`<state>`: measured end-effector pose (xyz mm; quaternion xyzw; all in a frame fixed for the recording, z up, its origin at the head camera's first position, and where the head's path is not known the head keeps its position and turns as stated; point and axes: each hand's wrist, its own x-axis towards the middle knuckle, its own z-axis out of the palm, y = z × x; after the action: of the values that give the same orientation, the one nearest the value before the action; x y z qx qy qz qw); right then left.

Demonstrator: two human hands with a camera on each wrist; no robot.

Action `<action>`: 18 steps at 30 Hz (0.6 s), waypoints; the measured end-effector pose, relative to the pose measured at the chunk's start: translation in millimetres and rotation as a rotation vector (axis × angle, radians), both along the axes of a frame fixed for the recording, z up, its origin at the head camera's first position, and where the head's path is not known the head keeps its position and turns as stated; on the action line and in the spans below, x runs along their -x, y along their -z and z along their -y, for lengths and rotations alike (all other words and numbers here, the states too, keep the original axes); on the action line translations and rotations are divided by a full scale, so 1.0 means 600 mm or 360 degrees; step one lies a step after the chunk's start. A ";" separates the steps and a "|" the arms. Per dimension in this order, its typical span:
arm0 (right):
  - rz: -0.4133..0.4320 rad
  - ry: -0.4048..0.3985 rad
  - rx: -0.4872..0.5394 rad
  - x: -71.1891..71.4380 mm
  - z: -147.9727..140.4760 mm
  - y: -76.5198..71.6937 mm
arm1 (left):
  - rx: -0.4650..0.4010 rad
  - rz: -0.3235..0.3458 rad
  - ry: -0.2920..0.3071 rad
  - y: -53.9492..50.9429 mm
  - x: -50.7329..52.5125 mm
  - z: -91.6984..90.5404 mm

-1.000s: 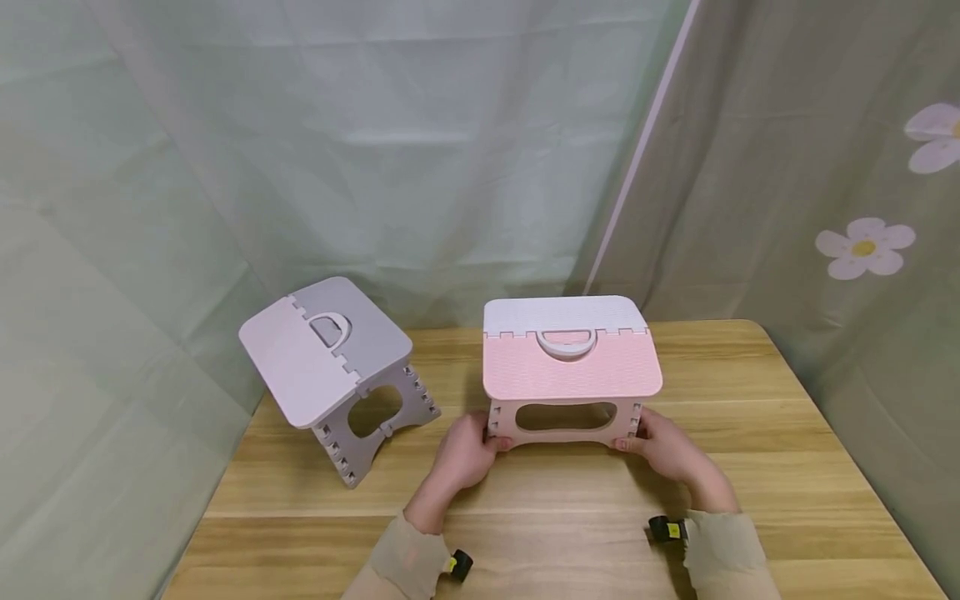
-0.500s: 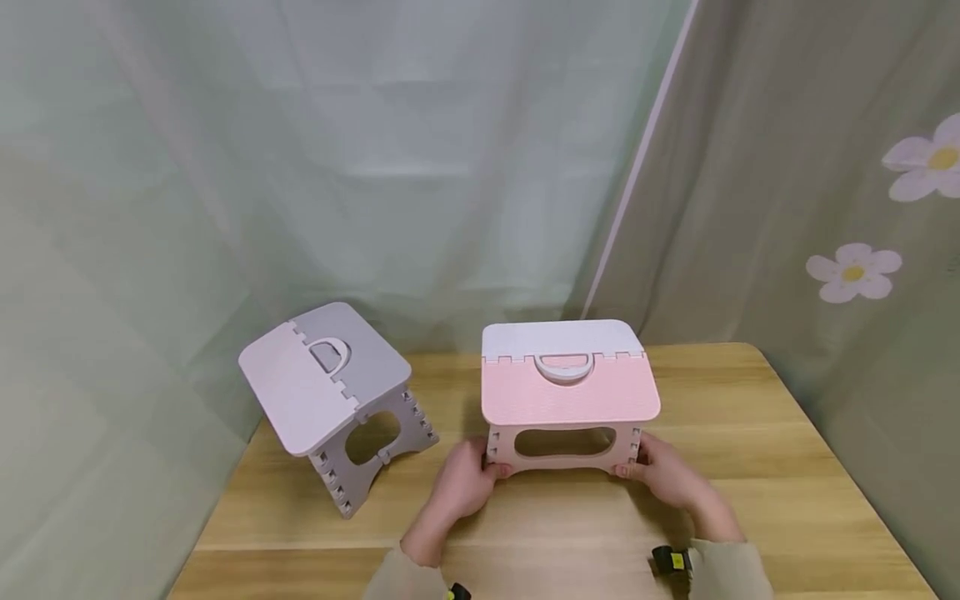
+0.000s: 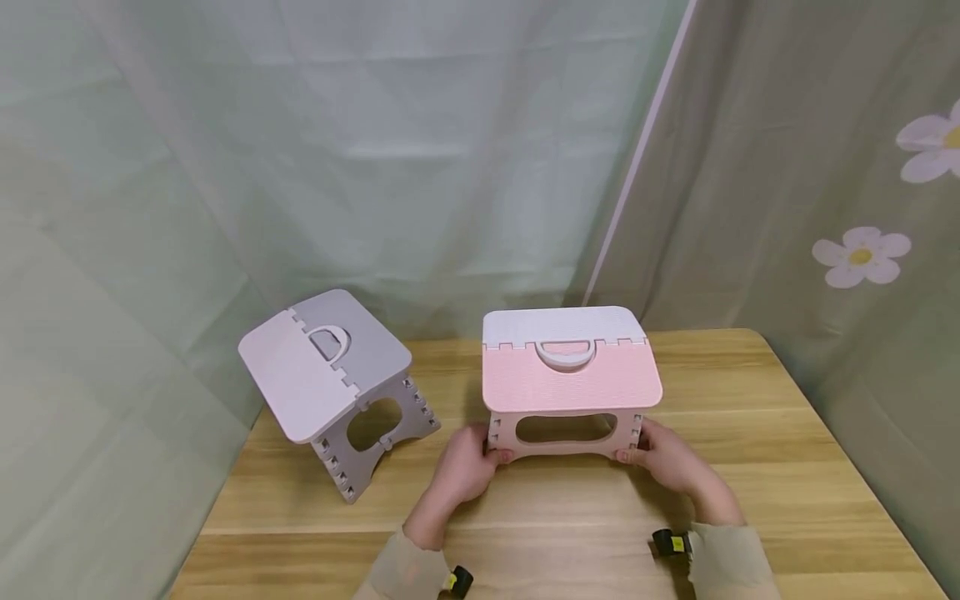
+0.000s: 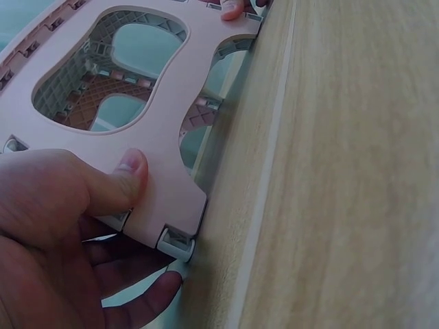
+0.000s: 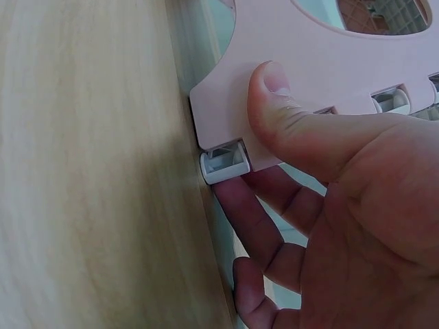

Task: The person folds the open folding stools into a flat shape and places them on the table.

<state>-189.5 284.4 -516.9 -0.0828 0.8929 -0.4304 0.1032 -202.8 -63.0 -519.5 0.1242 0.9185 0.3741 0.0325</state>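
Note:
A pink and white folding stool (image 3: 570, 385) stands unfolded on the wooden table, its white handle lying across the seam of the top. My left hand (image 3: 463, 467) grips the lower left corner of its front leg panel, thumb on the pink face (image 4: 180, 147) and fingers round the side edge. At the lower right corner my right hand (image 3: 675, 467) holds the same panel, its thumb pressed flat on the front (image 5: 226, 89) and the fingers behind. The panel's bottom is at the table surface in both wrist views.
On the left of the table (image 3: 757, 467) stands a second unfolded stool (image 3: 352, 333), grey and pale pink, turned at an angle. Pale curtains (image 3: 420, 167) hang behind and to the left; a darker one with flowers (image 3: 861, 257) hangs at the right.
The head view has tilted down and partly back up, shifting the whole scene. Both hands keep their hold on the pink stool, which has not visibly moved on the table.

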 end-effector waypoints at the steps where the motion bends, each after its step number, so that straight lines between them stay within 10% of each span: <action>1: -0.0005 -0.0002 0.0005 0.000 0.000 0.000 | -0.0002 0.0008 -0.0003 0.000 0.000 0.000; 18: -0.0009 -0.0031 0.0024 -0.002 -0.001 0.002 | -0.0020 -0.0021 0.0019 0.007 -0.001 0.002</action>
<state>-188.1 285.1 -517.9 -0.0935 0.8891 -0.4358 0.1042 -202.4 -64.5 -523.5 0.1324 0.9156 0.3788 0.0279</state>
